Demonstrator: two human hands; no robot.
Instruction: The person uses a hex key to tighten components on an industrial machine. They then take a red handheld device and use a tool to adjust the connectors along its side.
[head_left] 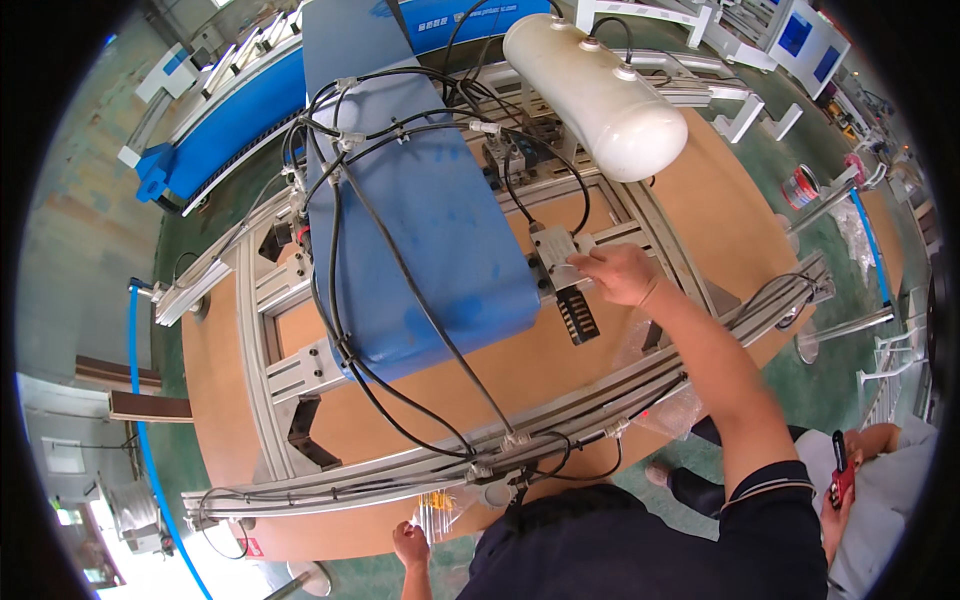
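My right hand (622,273) reaches over the aluminium frame, its thumb and fingers pinched together against a small silvery metal block (553,246) beside the blue housing. What the pinch holds, if anything, is hidden. Just below that block hangs a black slotted piece (577,315). Near the lower edge, my left hand (410,545) is closed with curled fingers; I cannot make out anything in it. Close to its right lies a clear plastic bag (437,515) with thin rods and yellow bits. Black cables (385,245) run across the large blue housing (430,220).
A white cylindrical tank (600,95) sits on the far side of the frame. The aluminium rails (400,475) rest over a brown board (215,400). At lower right another person (880,510) holds a red and black tool (840,475). Blue machinery (240,115) stands behind.
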